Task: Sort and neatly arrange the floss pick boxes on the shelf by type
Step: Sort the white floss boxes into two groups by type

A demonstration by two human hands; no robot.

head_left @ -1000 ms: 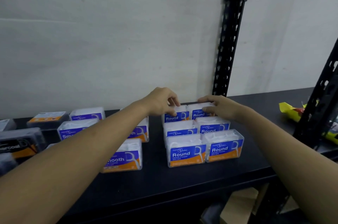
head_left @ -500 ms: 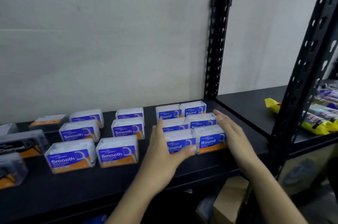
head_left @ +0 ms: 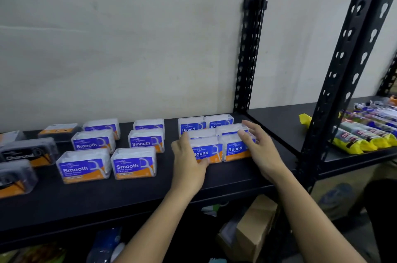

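Squaring-up is the step we judge in hand: nearest us, our left hand lies flat against the left side of the front Round box, fingers together, thumb under its front edge, while our right hand cups the box to its right, fingers loosely spread, clamped on nothing. Behind that front Round box sit two more Round rows; left of it, the Smooth boxes stand looser on the shelf, and further left the Charcoal boxes. Next, we'd press inward evenly.

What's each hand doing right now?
Left hand: open, flat against the front left Round box.
Right hand: open, against the front right Round box.
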